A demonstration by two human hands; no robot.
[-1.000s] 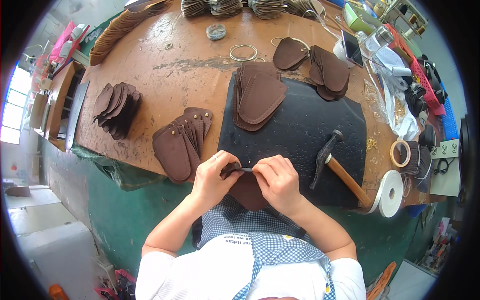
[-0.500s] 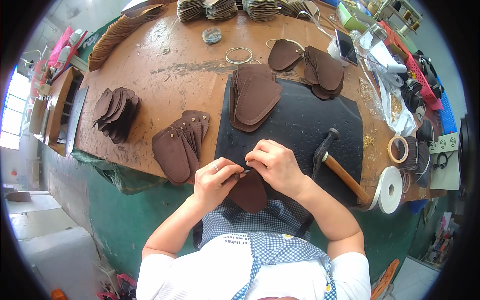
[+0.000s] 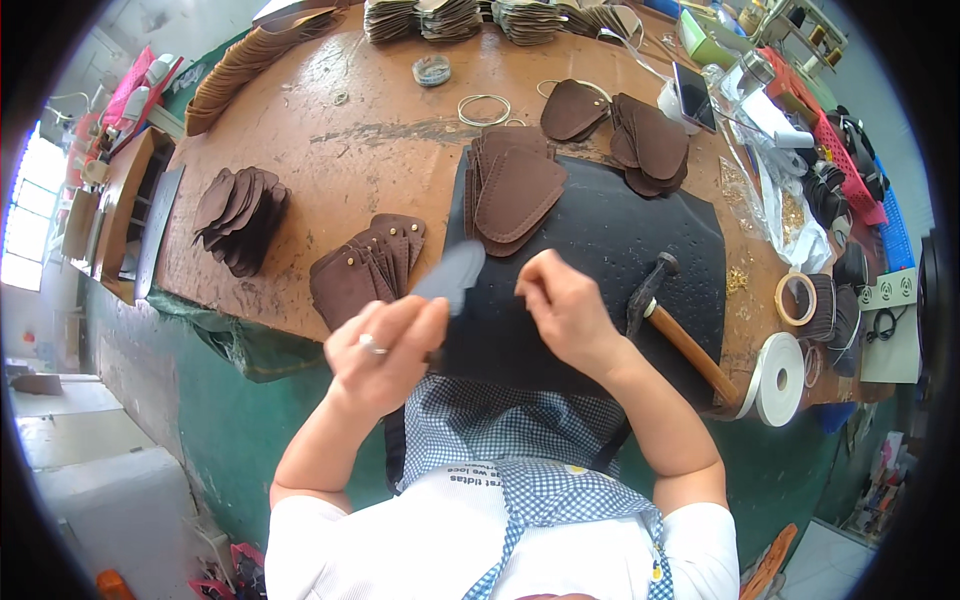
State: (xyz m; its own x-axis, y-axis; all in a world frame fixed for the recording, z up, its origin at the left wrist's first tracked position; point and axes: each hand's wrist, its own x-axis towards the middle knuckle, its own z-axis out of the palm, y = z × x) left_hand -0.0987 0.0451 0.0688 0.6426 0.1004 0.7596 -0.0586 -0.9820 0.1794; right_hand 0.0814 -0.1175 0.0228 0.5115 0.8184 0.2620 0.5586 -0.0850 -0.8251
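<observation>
My left hand [image 3: 385, 350], with a ring on one finger, is closed on a rounded leather piece [image 3: 456, 278] held up over the mat's left edge. It looks pale grey and smeared by motion. My right hand [image 3: 570, 308] hovers over the black mat [image 3: 600, 235] with its fingers curled together; anything in them is hidden. Beside my left hand lies a fan of brown leather pieces [image 3: 345, 285] with small brass-coloured studs. Beyond my hands, a stack of stitched brown leather pieces [image 3: 520, 200] rests on the mat. A wooden-handled hammer [image 3: 690, 350] lies right of my right hand.
Another brown stack [image 3: 240, 215] stands at the left. More brown pieces [image 3: 648, 140] lie beyond the mat near a phone [image 3: 692, 97]. Tape rolls [image 3: 778, 380] sit at the right edge. A cord loop [image 3: 484, 110] and a small round container [image 3: 432, 70] lie farther back.
My hands have moved apart. The left has gone left, carrying the leather piece up from near my lap and turning it; the right has shifted slightly right and away from the piece.
</observation>
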